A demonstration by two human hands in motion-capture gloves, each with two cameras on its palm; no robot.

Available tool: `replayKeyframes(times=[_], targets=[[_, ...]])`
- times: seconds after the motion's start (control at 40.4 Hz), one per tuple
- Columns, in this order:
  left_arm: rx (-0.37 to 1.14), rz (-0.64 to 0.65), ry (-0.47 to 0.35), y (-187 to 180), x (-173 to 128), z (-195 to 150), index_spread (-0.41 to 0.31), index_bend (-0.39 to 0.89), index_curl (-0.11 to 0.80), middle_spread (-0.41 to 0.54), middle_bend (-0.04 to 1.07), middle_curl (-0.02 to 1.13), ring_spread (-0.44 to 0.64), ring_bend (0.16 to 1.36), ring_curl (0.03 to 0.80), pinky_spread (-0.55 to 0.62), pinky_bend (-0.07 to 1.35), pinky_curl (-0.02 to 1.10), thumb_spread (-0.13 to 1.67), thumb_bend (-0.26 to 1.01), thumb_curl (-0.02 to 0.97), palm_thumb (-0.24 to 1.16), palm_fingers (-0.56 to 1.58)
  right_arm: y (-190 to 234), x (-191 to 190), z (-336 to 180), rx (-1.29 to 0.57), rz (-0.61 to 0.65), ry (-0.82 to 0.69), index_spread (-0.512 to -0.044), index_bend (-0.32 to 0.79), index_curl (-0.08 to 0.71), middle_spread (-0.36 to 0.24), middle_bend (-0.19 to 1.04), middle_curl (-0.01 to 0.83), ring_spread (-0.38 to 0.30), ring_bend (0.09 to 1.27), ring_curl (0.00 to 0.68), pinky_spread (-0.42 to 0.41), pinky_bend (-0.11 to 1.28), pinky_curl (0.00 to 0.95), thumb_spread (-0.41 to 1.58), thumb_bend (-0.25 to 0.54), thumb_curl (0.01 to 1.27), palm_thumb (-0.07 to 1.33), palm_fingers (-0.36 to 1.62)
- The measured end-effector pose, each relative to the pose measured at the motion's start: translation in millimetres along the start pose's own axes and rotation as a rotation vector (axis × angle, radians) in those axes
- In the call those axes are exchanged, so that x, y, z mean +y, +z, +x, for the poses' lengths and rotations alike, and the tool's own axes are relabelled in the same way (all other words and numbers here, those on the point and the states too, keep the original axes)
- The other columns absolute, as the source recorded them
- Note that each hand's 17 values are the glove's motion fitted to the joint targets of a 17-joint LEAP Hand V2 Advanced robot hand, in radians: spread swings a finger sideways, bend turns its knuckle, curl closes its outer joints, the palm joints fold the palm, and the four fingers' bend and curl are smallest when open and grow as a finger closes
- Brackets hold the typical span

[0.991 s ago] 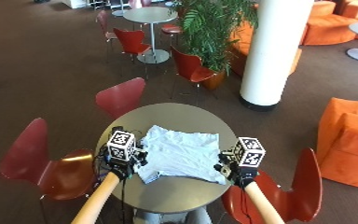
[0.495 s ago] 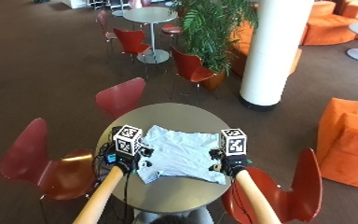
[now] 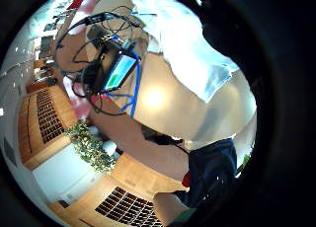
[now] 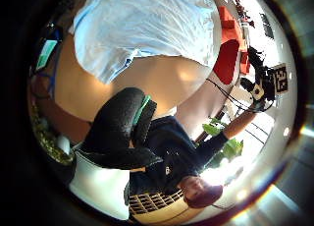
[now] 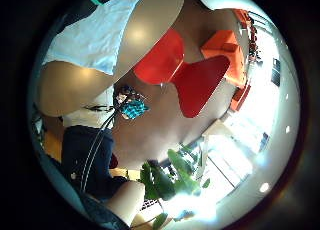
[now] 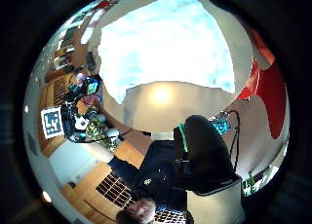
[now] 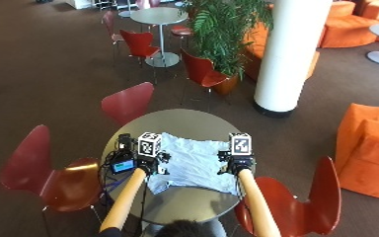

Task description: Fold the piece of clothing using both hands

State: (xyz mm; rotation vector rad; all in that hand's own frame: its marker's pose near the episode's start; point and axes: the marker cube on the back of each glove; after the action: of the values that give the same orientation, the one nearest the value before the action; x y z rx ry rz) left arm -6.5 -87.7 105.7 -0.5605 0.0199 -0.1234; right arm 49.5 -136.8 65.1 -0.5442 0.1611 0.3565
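Crumpled pale-blue cotton shirt sits mid-frame on the round table, between left hand and right hand; can't tell either grip.

The person wears a black glove on the left hand and another on the right hand. The forearms are bare. Palm views show a dark navy top with long sleeves pushed up.

shirt spread flat on round table, toward its near side | left hand over shirt's left edge | right hand over its right edge | device on table just left of left hand | chairs around table
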Motion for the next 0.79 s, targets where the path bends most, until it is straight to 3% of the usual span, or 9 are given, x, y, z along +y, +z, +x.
replayKeyframes(times=[0.05, 0.223, 0.297, 0.421, 0.57, 0.669, 0.743, 0.793], targets=[[0.004, 0.050, 0.032, 2, 4, 5, -0.104, 0.09, 0.309, 0.126, 0.09, 0.24, 0.15, 0.52, 0.287, 0.11, 0.54, 0.37, 1.06, -0.02, 0.275, 0.27, 0.25, 4, -5, 2, 0.001, -0.036, 0.027, -0.344, 0.12, 0.223, -0.024, 0.19, 0.310, 0.024, 0.42, 0.296, 0.146, 0.48, 0.333, 1.16, 0.054, 0.32, 0.55, 0.26], [-0.003, -0.039, 0.010, 41, -18, 7, -0.100, 0.07, 0.269, 0.164, 0.14, 0.23, 0.17, 0.58, 0.304, 0.10, 0.65, 0.40, 1.03, -0.03, 0.290, 0.27, 0.19, 17, -1, 11, 0.004, -0.249, 0.286, -0.343, 0.12, 0.223, -0.026, 0.19, 0.322, 0.019, 0.43, 0.307, 0.140, 0.49, 0.338, 1.15, 0.022, 0.34, 0.58, 0.26], [-0.024, -0.057, -0.036, 54, -27, 5, -0.100, 0.08, 0.256, 0.169, 0.16, 0.24, 0.17, 0.60, 0.310, 0.10, 0.67, 0.40, 1.02, -0.02, 0.299, 0.30, 0.17, 16, -3, 8, 0.003, -0.159, 0.159, -0.342, 0.13, 0.224, -0.026, 0.19, 0.326, 0.018, 0.43, 0.311, 0.139, 0.49, 0.340, 1.14, 0.008, 0.35, 0.59, 0.25], [-0.038, -0.101, 0.000, 71, -38, 6, -0.096, 0.09, 0.238, 0.133, 0.19, 0.26, 0.13, 0.64, 0.319, 0.07, 0.69, 0.40, 1.01, -0.01, 0.315, 0.36, 0.21, 5, 33, -4, -0.014, 0.077, -0.100, -0.339, 0.13, 0.227, -0.027, 0.19, 0.332, 0.017, 0.43, 0.316, 0.138, 0.49, 0.343, 1.14, -0.011, 0.36, 0.60, 0.25], [-0.025, -0.107, 0.049, 86, -48, 9, -0.095, 0.11, 0.236, 0.108, 0.18, 0.29, 0.11, 0.64, 0.329, 0.06, 0.69, 0.40, 1.01, -0.01, 0.331, 0.41, 0.22, 9, 31, 2, -0.027, 0.083, -0.088, -0.335, 0.13, 0.232, -0.027, 0.19, 0.340, 0.011, 0.43, 0.321, 0.138, 0.48, 0.343, 1.14, -0.017, 0.37, 0.60, 0.25], [-0.022, -0.108, 0.035, 89, -47, 10, -0.103, 0.13, 0.241, 0.075, 0.22, 0.31, 0.10, 0.62, 0.324, 0.06, 0.67, 0.39, 1.04, 0.01, 0.351, 0.47, 0.25, 12, 24, 7, -0.025, 0.100, -0.065, -0.334, 0.13, 0.234, -0.027, 0.19, 0.344, 0.007, 0.43, 0.323, 0.138, 0.47, 0.342, 1.14, -0.015, 0.37, 0.62, 0.26], [-0.017, -0.042, 0.033, 88, -52, 10, -0.128, 0.21, 0.271, 0.023, 0.25, 0.32, 0.07, 0.58, 0.314, 0.03, 0.64, 0.38, 1.06, 0.02, 0.368, 0.52, 0.40, 15, 19, 8, -0.030, 0.102, -0.080, -0.332, 0.13, 0.236, -0.032, 0.19, 0.346, 0.005, 0.44, 0.327, 0.138, 0.47, 0.342, 1.14, -0.016, 0.38, 0.62, 0.27], [-0.025, 0.030, 0.009, 87, -56, 9, -0.138, 0.18, 0.275, -0.010, 0.27, 0.33, 0.04, 0.55, 0.300, 0.00, 0.62, 0.37, 1.07, 0.02, 0.378, 0.55, 0.50, 17, 16, 7, -0.031, 0.107, -0.087, -0.332, 0.13, 0.235, -0.033, 0.20, 0.349, 0.004, 0.44, 0.329, 0.138, 0.46, 0.341, 1.14, -0.016, 0.38, 0.62, 0.27]])
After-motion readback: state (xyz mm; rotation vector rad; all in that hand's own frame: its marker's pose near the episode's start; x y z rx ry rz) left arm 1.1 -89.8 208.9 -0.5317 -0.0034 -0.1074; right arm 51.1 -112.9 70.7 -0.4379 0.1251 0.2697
